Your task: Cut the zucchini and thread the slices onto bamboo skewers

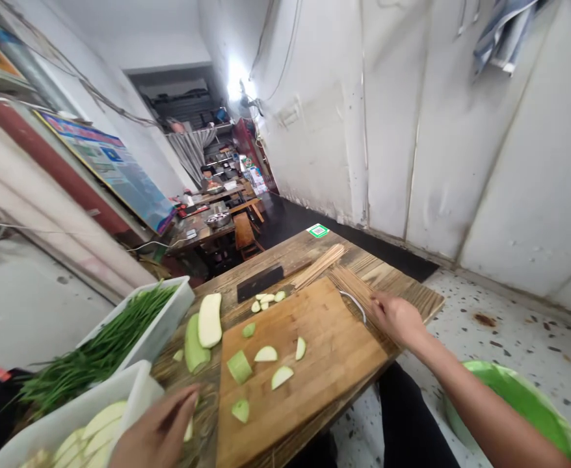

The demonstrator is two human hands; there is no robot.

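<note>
White bin [171,318], left of frame — long green stalks [114,331], heaped, some spilling over the near end. Second white bin [142,383], lower left: pale slices [93,432] inside. Green basin [519,396] on the floor, lower right, partly behind the right forearm. Metal bowl [218,220] on the far table, upper middle; contents too small to tell.

Left hand [156,432], bottom left, blurred: fingers bent, thumb and forefinger tips near each other, just beside a pale piece partly hidden; can't tell if anything's pinched. Right hand [397,318], right of centre: fingers curled in at the near end of the thin wooden sticks [351,281] — can't tell whether they grip one.

Cutting board [315,364], centre bottom on tabletop [393,276], carries cut green pieces, including a chunk [239,367] and half-round slices [266,353]. Peeled squash [210,320] and green-skinned squash [195,348] touch, left of board. Dark cleaver [260,283] lies above board.
</note>
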